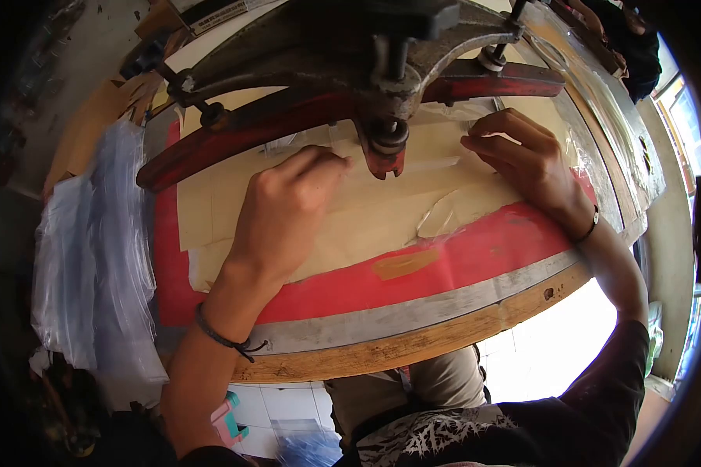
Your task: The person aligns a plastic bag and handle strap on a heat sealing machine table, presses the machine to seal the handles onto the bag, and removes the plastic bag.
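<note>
Both left grip and right grip are curled over the sheet; whether anything is held cannot be told. Seemingly light, flexible, best taken by edges.

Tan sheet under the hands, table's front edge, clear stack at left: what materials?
Tan sheet: maybe paper or thin plastic, fairly matte; uneven lower edge. Table edge: wood, worn-looking, slight sheen; visible grain. Clear stack: probably soft plastic film, glossy; see-through with bright streaks.
</note>
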{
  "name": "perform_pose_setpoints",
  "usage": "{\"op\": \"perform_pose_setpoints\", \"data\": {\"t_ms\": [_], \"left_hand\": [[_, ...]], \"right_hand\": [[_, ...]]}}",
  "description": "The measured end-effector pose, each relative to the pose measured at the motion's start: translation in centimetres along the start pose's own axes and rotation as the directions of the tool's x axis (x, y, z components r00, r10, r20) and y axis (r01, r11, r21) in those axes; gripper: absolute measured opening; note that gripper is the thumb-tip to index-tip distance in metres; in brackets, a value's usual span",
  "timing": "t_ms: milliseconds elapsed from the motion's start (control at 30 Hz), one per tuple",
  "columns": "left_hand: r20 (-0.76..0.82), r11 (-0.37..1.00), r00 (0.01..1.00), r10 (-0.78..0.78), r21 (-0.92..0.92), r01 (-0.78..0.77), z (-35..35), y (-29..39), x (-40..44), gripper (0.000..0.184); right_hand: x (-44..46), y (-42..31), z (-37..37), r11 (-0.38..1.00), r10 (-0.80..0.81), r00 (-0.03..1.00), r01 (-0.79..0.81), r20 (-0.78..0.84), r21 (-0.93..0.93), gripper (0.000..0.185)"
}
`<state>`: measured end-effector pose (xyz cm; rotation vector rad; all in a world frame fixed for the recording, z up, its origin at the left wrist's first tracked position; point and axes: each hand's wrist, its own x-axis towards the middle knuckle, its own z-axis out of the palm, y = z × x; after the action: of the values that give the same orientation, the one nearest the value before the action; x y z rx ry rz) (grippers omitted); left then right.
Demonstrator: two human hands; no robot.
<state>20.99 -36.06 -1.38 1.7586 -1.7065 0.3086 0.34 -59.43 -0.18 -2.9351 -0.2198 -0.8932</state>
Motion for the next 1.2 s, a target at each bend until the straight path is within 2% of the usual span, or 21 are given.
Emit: {"op": "perform_pose_setpoints", "data": {"t_ms": [267, 467, 1200], "left_hand": [[0.010, 1.000, 1.000, -0.014, -0.015, 0.014, -0.17, -0.06, 0.15, 0.014], [-0.008, 1.000, 1.000, -0.009, -0.016, 0.009, 0.03, -0.30, 0.06, 0.018], [-0.008, 0.998, 0.999, -0.044, -0.034, 0.044, -0.20, 0.15, 0.31, 0.016]], "right_hand": [[0.13, 0.38, 0.69, 0.995, 0.101, 0.995, -0.101, 0.022, -0.006, 0.024], [0.61, 0.02, 0.66, 0.993, 0.099, 0.994, -0.096, 0.047, -0.062, 0.021], [0.66, 0.25, 0.42, 0.999, 0.052, 0.998, -0.052, 0.043, -0.011, 0.023]]}}
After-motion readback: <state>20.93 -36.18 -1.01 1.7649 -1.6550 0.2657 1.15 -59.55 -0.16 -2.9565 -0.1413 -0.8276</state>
